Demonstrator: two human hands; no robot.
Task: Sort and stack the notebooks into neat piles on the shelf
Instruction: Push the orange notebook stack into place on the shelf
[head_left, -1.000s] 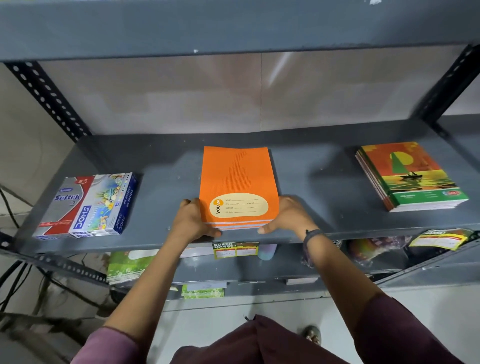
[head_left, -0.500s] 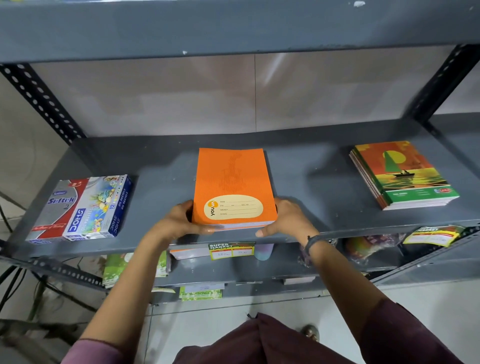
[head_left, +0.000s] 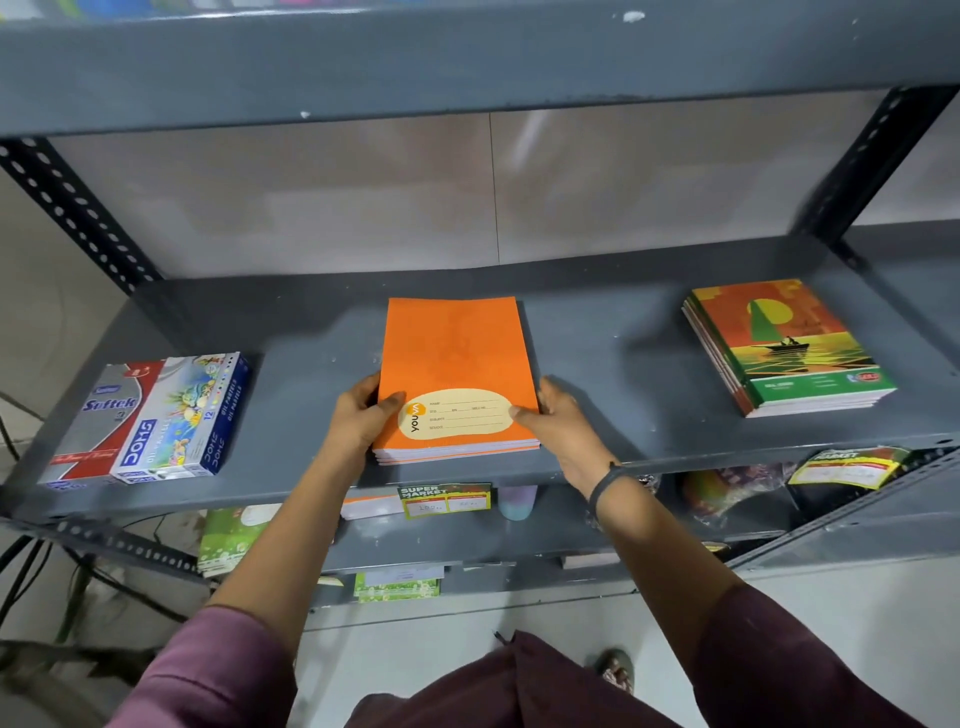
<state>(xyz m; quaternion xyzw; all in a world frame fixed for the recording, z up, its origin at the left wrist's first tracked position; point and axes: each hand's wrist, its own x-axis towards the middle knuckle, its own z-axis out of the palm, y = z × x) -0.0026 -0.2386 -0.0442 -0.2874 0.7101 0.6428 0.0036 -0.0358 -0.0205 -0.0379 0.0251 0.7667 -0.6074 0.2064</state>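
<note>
A pile of orange notebooks (head_left: 453, 353) with a cream label lies in the middle of the grey metal shelf (head_left: 613, 364), its near edge at the shelf's front lip. My left hand (head_left: 361, 415) grips the pile's left side, thumb on the top cover. My right hand (head_left: 558, 421) grips the right side, thumb on the label. A second pile of notebooks (head_left: 789, 345) with a green and orange sailboat cover rests at the shelf's right.
Two boxes of art supplies (head_left: 148, 418) lie side by side at the shelf's left. The lower shelf (head_left: 519, 545) holds more notebooks, price tags and packets. An upper shelf (head_left: 467, 67) hangs close overhead. Slotted uprights stand at both ends.
Both hands have slid a little farther along the sides of the orange pile, from its near corners toward the back. The pile has stayed in the same spot on the shelf.
</note>
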